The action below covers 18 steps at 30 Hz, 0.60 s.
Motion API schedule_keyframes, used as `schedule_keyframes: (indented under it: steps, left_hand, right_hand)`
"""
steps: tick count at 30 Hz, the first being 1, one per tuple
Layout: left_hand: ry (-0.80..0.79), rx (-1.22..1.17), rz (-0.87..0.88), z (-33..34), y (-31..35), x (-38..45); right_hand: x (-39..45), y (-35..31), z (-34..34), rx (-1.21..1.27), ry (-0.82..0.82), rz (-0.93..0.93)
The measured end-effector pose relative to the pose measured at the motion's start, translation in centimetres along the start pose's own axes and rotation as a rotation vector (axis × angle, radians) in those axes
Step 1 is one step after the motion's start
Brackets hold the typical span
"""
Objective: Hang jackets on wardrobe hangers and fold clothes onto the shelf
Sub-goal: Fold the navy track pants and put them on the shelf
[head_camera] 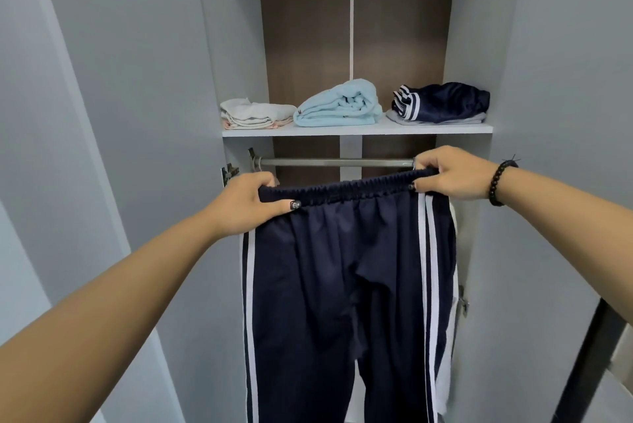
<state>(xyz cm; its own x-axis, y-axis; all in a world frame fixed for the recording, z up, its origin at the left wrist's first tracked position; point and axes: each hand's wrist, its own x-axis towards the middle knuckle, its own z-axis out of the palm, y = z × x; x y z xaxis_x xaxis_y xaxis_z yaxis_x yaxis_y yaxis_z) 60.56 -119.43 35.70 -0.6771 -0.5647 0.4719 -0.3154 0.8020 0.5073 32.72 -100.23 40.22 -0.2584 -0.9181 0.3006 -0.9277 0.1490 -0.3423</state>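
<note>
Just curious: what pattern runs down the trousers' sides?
Two white stripes on navy trousers, clear in the head view.

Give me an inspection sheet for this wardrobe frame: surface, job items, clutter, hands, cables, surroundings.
Surface: white wardrobe shelf carrying three folded piles, with a grey metal hanging rail under it.
Job's things: navy track trousers with white side stripes, held up unfolded by the elastic waistband in front of the rail. On the shelf: folded white and pink cloths at left, a folded light blue towel in the middle, a folded navy striped garment on a grey one at right.
Clutter: nothing seen.
Grippers: left hand and right hand each grip a waistband end.
Cables: nothing seen.
Surroundings: grey wardrobe doors open on both sides; brown wood-grain back panel.
</note>
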Motion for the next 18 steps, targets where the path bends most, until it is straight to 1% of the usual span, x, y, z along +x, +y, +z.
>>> schedule_keyframes:
  steps: [2,4,6,8,10,12,13,16,18]
  left_hand:
    - [-0.002,-0.065,-0.039,-0.3,0.1,-0.2]
    - [-0.048,-0.089,-0.102,-0.1,0.0,-0.1]
    - [-0.098,-0.179,-0.233,0.5,-0.5,0.1]
    - [-0.12,-0.34,-0.374,1.5,-0.7,0.3]
    - [-0.087,-0.509,-0.514,2.5,-0.3,0.5]
    - [-0.016,-0.699,-0.667,3.3,0.5,0.5]
    - [-0.002,-0.787,-0.715,3.8,0.8,0.6]
    - [-0.026,-0.996,-0.746,5.0,1.8,0.7]
    - [-0.021,-1.048,-0.701,5.7,2.8,0.8]
  right_hand:
    - [0.4,-0.1,0.2,0.016,0.084,0.034]
    - [0.8,-0.4,0.8,0.045,0.141,0.09]
    - [1.3,-0.9,2.0,0.031,0.159,0.163]
    - [1.9,-1.5,3.6,0.01,0.173,0.235]
    - [2.4,-2.2,5.0,0.012,0.195,0.3]
    - [2.6,-2.7,5.8,0.102,0.214,0.376]
    - [2.5,-3.1,6.0,0.174,0.209,0.407]
    - [2.5,-3.8,6.5,0.327,0.196,0.403]
    - [2.3,-4.7,6.7,0.469,0.201,0.387]
